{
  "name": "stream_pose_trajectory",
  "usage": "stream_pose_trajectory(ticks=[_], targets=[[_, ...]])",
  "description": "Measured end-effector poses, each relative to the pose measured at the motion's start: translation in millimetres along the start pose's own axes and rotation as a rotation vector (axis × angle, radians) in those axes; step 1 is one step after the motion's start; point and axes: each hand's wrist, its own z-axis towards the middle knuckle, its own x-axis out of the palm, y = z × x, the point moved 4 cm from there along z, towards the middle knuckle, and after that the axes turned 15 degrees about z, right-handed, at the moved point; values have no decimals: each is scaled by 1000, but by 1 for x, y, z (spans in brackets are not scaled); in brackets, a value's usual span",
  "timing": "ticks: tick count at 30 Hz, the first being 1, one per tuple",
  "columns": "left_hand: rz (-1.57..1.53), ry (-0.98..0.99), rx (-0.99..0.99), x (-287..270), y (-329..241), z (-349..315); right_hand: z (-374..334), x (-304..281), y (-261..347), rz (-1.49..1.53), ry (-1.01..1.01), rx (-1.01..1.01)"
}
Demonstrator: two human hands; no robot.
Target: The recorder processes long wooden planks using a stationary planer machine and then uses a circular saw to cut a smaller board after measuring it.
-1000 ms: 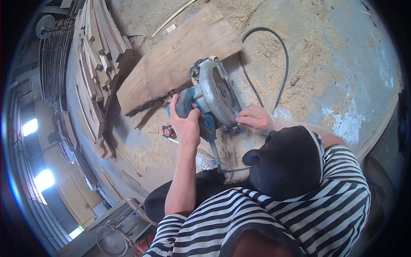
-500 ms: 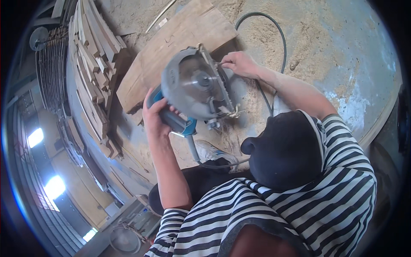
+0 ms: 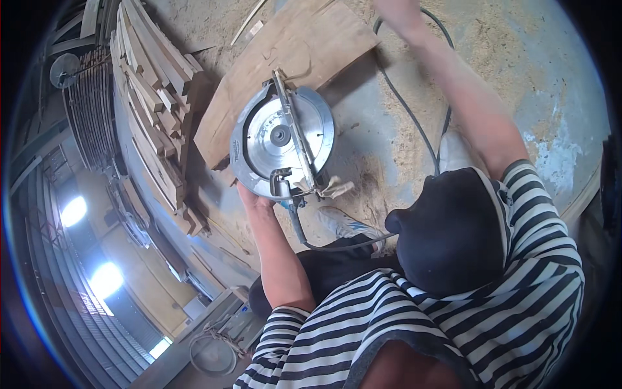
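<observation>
A circular saw (image 3: 282, 133) is held up over the near left end of a thick wooden slab (image 3: 324, 42). Its round blade faces me, and the base plate is seen edge-on across it. My left hand (image 3: 254, 196) grips the saw from below, with its fingers hidden behind the tool. A strip of pale cloth or cord (image 3: 334, 188) hangs at the base plate's near end. My right hand (image 3: 398, 16) reaches to the far edge of the view, away from the saw and near a loop of black cable. It is blurred and partly cut off, so its fingers do not show.
The saw's cable (image 3: 317, 247) runs past my shoe (image 3: 346, 223); black cable (image 3: 411, 107) also loops over the dusty floor at right. Stacked wooden boards (image 3: 152, 110) lie on the left. Sawdust (image 3: 479, 71) covers much of the floor. A dark rounded shape (image 3: 450, 233) blocks part of the near view.
My right hand has left the saw's base plate and moved far forward. The saw has turned in my left hand, so its blade faces me more fully and that hand is more hidden.
</observation>
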Motion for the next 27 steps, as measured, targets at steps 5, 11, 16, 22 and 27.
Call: stream_pose_trajectory(ticks=[5, 11, 16, 22, 27], targets=[[5, 19, -13, 3, -2, 1, -26, 15, -10, -117, 317, -238], [38, -11, -2, 4, -5, 3, -64, 99, -19, 69, 831, 99], [46, -54, -29, 2, -5, 4, -65, 123, 3, 98, 873, 185], [95, -112, -9, -5, -7, 8, -20, 136, -19, -166, 593, -115], [95, -107, -7, -3, -12, 9, 61, 68, -4, -95, 214, -46]])
